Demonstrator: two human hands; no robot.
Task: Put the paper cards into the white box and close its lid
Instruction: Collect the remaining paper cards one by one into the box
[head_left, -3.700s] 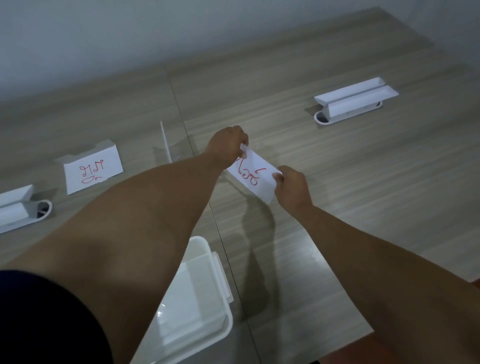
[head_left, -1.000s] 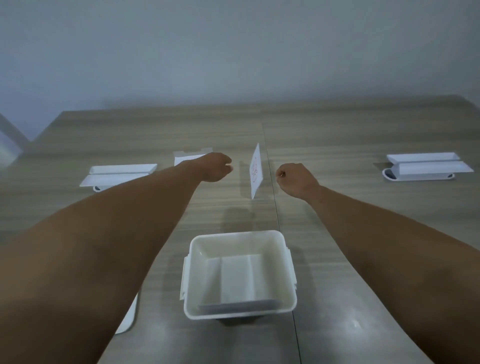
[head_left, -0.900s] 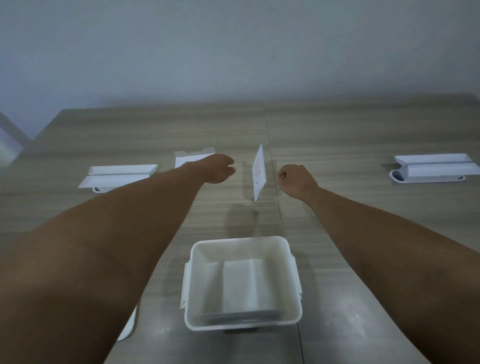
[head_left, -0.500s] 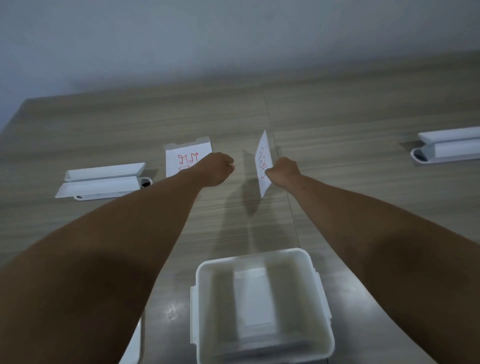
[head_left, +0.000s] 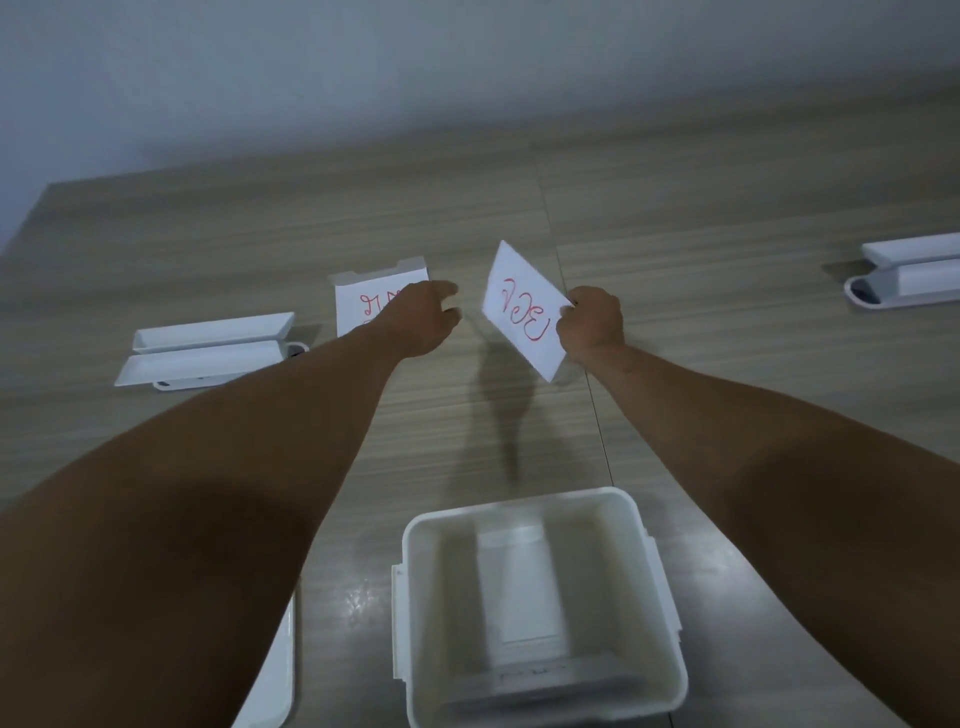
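Note:
My right hand (head_left: 592, 325) pinches the right edge of a white paper card with red writing (head_left: 522, 306), held tilted above the wooden table. My left hand (head_left: 423, 317) hovers just left of that card, fingers loosely curled, holding nothing. Behind my left hand a second white card with red writing (head_left: 363, 301) stands on the table, partly hidden by the hand. The open white box (head_left: 540, 608) sits near the front edge; a flat pale sheet lies on its bottom. The box's lid (head_left: 275, 680) lies left of the box, mostly hidden under my left forearm.
A white card holder (head_left: 208, 348) lies at the left of the table and another white card holder (head_left: 914, 280) at the far right. A seam (head_left: 576, 322) runs down the tabletop. A grey wall stands behind the table.
My right hand has taken the upright card by its right edge, lifted it and turned its written face toward me. My view has tilted down, so the box looks nearer.

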